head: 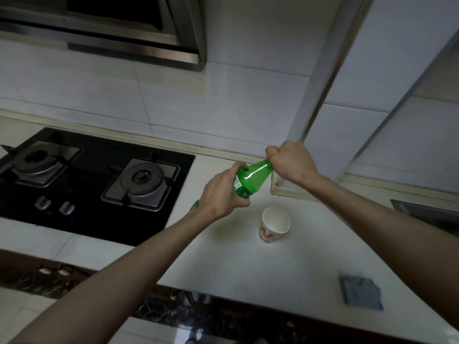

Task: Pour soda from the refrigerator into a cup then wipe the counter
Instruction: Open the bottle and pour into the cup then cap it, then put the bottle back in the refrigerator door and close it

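Note:
A green soda bottle (250,177) is held tilted above the white counter (248,259), its neck pointing up and to the right. My left hand (223,192) grips the bottle's body at the label. My right hand (290,162) is curled round the top of the neck, and the cap is hidden inside it. A white paper cup (275,223) with a red mark stands upright on the counter just below and right of the bottle. A folded grey-blue cloth (360,292) lies near the counter's front edge at the right.
A black gas hob (92,184) with two burners fills the counter's left side, under a steel range hood (104,28). White tiled walls stand behind, with a column corner (285,189) just behind the bottle. A sink edge (427,212) shows at far right.

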Available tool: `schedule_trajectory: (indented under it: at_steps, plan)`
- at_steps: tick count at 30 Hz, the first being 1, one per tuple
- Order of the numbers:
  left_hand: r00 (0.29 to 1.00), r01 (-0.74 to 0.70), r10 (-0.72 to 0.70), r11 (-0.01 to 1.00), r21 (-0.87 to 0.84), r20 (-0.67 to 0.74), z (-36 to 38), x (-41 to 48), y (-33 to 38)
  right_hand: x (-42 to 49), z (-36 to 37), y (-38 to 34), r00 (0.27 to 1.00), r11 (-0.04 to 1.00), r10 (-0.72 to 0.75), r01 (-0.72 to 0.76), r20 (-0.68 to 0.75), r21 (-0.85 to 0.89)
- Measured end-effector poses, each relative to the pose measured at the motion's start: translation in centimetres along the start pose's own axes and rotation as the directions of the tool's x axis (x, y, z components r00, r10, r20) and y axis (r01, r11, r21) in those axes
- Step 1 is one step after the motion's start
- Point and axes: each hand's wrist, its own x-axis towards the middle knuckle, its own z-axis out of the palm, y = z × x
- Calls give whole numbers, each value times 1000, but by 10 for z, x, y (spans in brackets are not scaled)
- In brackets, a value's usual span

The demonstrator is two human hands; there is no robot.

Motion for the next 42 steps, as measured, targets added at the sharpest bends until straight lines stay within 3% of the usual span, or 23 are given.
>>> schedule_trajectory:
  at_steps: [5, 8, 11, 17, 21, 26, 33, 38, 42]
  plan:
    - [998, 37, -31, 991, -125, 49, -5, 5, -3, -6, -13, -9, 999, 999, -36, 36, -2, -23]
    - [993, 120, -114, 964, -238, 41, -14, 4, -4, -14, -13, -12, 997, 965, -75, 64, 32, 254]
    - [977, 187, -211, 910, -369, -24, -22, -1, -3, -23, -3, -14, 992, 827, -92, 30, 84, 561]
    - [938, 181, -297, 863, -472, -182, -33, -32, 8, -41, 12, -21, 949, 696, -300, 146, 100, 703]
    - [871, 211, -382, 858, -469, -309, -43, -66, 15, -54, 16, -35, 886, 592, -444, 180, 132, 786]
    - [758, 305, -500, 840, -449, -419, -58, -129, 13, -85, 29, -64, 758, 530, -625, 236, 186, 815]
    - [549, 421, -630, 776, -470, -549, -102, -232, 0, -152, 66, -134, 474, 371, -874, 506, 108, 779]
    - [414, 435, -704, 710, -554, -577, -135, -306, -26, -206, 96, -198, 280, 254, -954, 576, 104, 777]
    - [338, 424, -721, 691, -586, -606, -164, -366, -57, -249, 123, -256, 167, 204, -978, 621, 127, 757]
